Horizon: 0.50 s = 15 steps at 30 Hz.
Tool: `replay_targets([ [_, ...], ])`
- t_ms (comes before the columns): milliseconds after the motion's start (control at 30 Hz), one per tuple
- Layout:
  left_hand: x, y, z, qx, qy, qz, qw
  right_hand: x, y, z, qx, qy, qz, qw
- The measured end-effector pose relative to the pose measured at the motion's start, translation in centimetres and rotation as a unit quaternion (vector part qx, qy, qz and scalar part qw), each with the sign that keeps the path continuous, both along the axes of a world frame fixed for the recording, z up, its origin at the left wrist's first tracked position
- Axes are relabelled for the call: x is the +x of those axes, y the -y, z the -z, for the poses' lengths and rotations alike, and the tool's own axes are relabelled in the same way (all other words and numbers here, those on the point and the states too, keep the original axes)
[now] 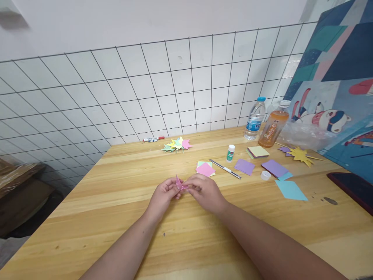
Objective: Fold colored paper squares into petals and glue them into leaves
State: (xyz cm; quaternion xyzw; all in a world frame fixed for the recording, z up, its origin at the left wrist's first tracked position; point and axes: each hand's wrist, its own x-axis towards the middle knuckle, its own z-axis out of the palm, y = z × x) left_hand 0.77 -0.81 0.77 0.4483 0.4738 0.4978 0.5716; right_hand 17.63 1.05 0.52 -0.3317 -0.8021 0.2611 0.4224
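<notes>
The small folded piece of pink paper (178, 182) is held up between the two hands, in front of the stacked sheets topped by a pink sheet (205, 169) and above the bare near part of the bench (122, 217). The left hand (166, 190) pinches it between thumb and fingers, with one pointed flap standing up past the fingertips; the right hand (204, 191) grips the lower right end of the same paper, its thumb and forefinger close together. Just what the fold is like inside the fingers is too small to tell. To do this folding well, the left hand should serve as the steady clamp, light enough not to crush the raised point, while the right does the shaping. It would pay to line up edges and corners before any pressure goes on, then run a nail along the crease from the middle outward so that it comes out sharp. Paper this small probably slips or skews easily, so resting it on the bench for a firm press may give a straighter line than creasing in the air. The glue stick (230, 153) and the slim silver tool (225, 169) stay out of this step.
</notes>
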Motion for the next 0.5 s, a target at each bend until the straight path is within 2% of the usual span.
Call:
replay_targets([
  [133,0.25,0.02,0.08,0.005,-0.03,0.018,0.999,0.04,-0.11,0.11,-0.012,-0.008,0.017,1.0],
  [333,0.17,0.13,0.15,0.006,-0.044,0.003,0.999,0.03,-0.3,0.33,-0.033,0.0,0.077,0.996],
  [500,0.27,0.04,0.27,0.025,-0.04,-0.014,0.999,0.0,-0.1,0.28,-0.038,0.022,0.093,0.995],
])
